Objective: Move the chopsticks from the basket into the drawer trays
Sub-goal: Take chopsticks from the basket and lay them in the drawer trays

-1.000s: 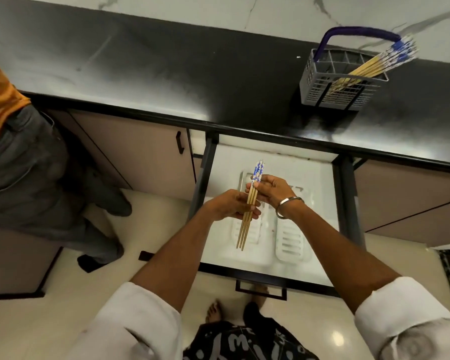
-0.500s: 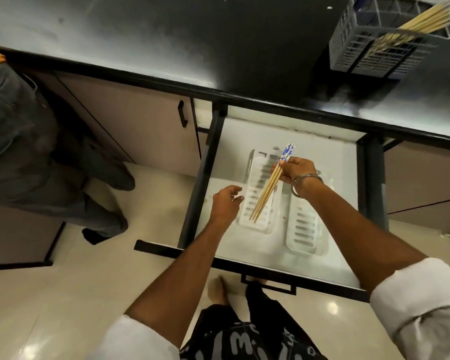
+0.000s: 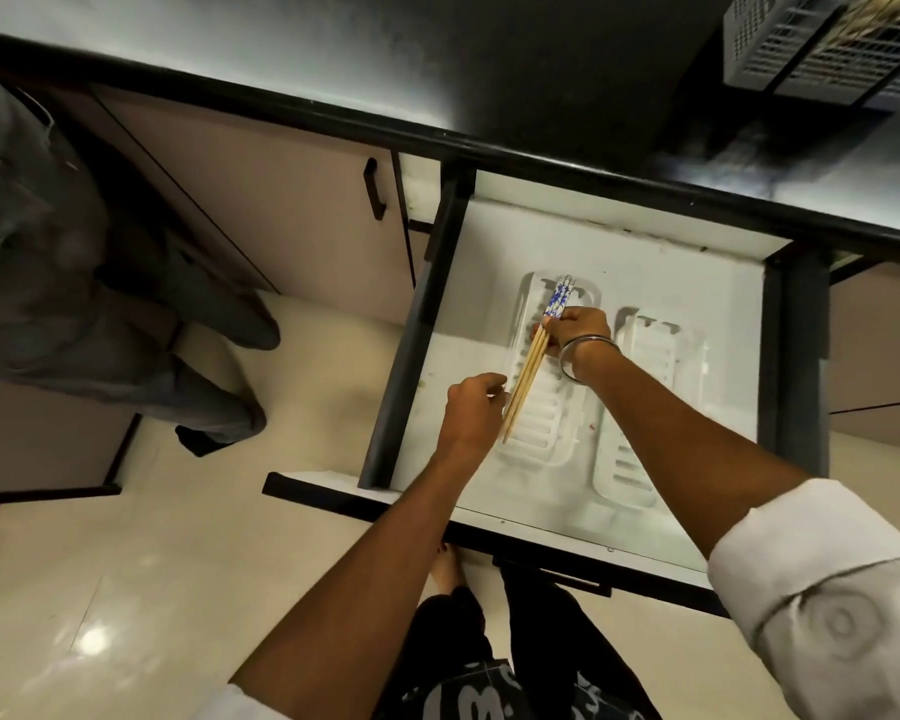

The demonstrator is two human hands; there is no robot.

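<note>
My right hand (image 3: 575,332), with a metal bangle at the wrist, grips a small bundle of wooden chopsticks (image 3: 528,374) with blue-and-white tops. The bundle lies low over the left white slotted tray (image 3: 541,433) in the open drawer (image 3: 489,252). My left hand (image 3: 471,407) hovers by the chopstick tips, fingers curled, holding nothing I can see. A second white tray (image 3: 640,407) lies to the right, with nothing in it. The grey basket (image 3: 811,49) stands on the black counter at top right, with more chopsticks inside it.
Another person in grey trousers (image 3: 74,283) stands at the left by the cabinets. The black drawer frame (image 3: 411,345) borders the trays on the left. My feet (image 3: 445,566) are below the drawer front on the tiled floor.
My right hand has lowered the chopsticks towards the left tray. My left hand let go of the bundle and now sits near its tips. The view has tilted downward.
</note>
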